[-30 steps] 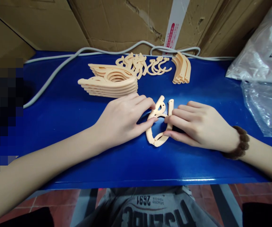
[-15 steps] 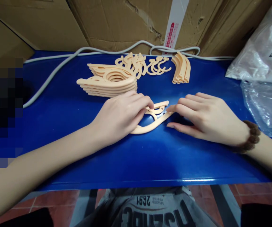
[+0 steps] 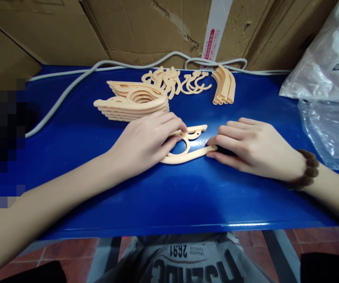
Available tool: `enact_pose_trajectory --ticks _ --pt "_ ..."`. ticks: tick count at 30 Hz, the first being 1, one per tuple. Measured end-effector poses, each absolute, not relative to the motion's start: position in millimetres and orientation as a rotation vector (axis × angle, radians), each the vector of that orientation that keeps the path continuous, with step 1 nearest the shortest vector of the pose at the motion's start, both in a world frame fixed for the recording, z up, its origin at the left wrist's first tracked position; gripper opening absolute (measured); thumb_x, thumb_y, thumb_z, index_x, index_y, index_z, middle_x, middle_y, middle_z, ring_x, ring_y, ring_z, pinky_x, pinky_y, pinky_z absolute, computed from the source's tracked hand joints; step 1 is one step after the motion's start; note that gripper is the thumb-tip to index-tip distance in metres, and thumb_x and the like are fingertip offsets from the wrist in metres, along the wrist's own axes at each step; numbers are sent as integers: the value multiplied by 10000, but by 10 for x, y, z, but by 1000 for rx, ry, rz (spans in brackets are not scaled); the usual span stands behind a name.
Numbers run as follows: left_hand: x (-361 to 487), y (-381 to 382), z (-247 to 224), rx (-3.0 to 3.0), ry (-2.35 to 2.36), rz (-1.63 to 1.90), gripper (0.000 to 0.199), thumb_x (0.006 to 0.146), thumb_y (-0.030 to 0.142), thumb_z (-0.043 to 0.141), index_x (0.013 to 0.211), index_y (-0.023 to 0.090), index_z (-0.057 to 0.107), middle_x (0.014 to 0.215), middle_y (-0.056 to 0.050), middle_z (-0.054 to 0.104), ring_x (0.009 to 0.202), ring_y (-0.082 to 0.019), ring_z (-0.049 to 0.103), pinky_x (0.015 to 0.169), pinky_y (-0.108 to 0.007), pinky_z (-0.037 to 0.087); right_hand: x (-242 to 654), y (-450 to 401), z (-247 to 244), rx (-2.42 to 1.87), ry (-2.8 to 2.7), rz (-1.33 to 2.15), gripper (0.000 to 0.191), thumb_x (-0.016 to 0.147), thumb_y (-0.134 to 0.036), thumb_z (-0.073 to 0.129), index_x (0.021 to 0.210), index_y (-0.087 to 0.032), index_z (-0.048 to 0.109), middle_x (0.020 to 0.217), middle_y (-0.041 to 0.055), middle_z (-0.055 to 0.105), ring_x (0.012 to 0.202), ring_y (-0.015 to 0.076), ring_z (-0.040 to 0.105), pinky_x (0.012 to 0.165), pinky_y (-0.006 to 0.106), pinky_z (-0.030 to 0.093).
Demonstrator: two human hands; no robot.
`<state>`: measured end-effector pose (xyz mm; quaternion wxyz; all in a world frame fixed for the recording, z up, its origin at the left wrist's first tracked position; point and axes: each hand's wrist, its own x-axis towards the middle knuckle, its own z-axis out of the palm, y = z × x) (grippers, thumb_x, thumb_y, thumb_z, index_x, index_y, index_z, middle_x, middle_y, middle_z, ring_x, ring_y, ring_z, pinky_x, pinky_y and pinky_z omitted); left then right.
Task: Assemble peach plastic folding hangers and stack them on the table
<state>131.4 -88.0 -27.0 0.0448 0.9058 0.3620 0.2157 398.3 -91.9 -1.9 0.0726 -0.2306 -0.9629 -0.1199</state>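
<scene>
Cream plastic frame (image 3: 179,159) with central ring, lying on the blue table (image 3: 157,204) about midway between near and far edges. The left hand (image 3: 144,139) pinches the frame's left part between thumb and fingers; the right hand (image 3: 246,149) pinches the right tip of its lower bar between thumb and forefinger. Toward the far edge, left to right: stacked frames (image 3: 131,110), loose hooks (image 3: 192,84), curved bars (image 3: 225,86); plastic bags (image 3: 319,74) at the far right corner.
</scene>
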Motion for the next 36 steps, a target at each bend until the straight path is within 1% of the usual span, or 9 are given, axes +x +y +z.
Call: enact_pose_trajectory --ticks 5,8,15,21,26,28,30,33,36 --pt "1327 -886 -281 2843 1151 677 204 1041 233 481 1063 169 673 1095 -58 727 988 -243 682 800 -362 508 3956 -943 -4 -549 -2919 -289 347 1069 -360 439 873 -182 663 787 26 644 692 158 511 670 306 354" --pt "1339 -900 -275 2846 1178 682 184 1029 225 505 1052 165 678 1087 -56 730 990 -241 686 795 -352 509 3956 -952 11 -531 -2874 -262 343 1068 -367 450 905 -169 677 765 22 638 675 154 510 649 296 349" --pt "1376 -928 -254 2889 1176 725 161 1010 207 524 1060 159 670 1096 -69 730 981 -237 668 818 -354 513 3958 -856 90 -766 -2771 -243 258 1044 -331 502 1000 -161 692 839 39 698 682 158 553 682 301 383" --pt "1439 -987 -248 2904 926 772 212 1034 205 485 1055 133 683 1115 -100 728 1035 -244 643 887 -373 519 3746 -410 241 -942 -2784 -202 290 1032 -351 470 1058 -161 688 975 89 737 878 217 652 743 321 408" --pt "1455 -1013 -270 2938 752 810 172 1012 166 520 1023 134 688 1184 -85 725 1096 -255 628 925 -372 511 3330 183 338 -1039 -2810 -471 302 1027 -349 471 1132 -170 691 1053 97 715 911 222 638 699 329 379" --pt "1450 -1013 -275 2957 722 822 159 1006 167 534 1024 133 688 1192 -85 725 1103 -259 627 931 -371 509 3118 407 338 -964 -2823 -586 317 1042 -350 448 1145 -187 699 1104 76 701 968 200 625 731 321 389" --pt "1446 -1013 -274 2974 702 829 146 998 164 546 1019 134 687 1187 -86 728 1089 -254 632 921 -364 509 2888 602 326 -880 -2856 -692 375 1077 -300 360 1227 -185 684 1197 58 674 1068 179 600 818 326 407" --pt "1444 -1014 -265 2987 693 837 129 988 158 559 1004 136 685 1173 -86 732 1084 -245 638 900 -351 509 2548 836 305 -934 -2967 -733 407 1069 -250 358 1241 -175 718 1227 71 678 1086 181 617 836 343 438" --pt "1449 -1016 -257 2994 677 852 130 985 149 563 1010 128 689 1170 -86 735 1092 -242 643 909 -345 505 2292 996 287 -893 -3047 -787 507 1075 -238 251 1254 -77 697 1259 58 660 1152 211 588 854 359 421"
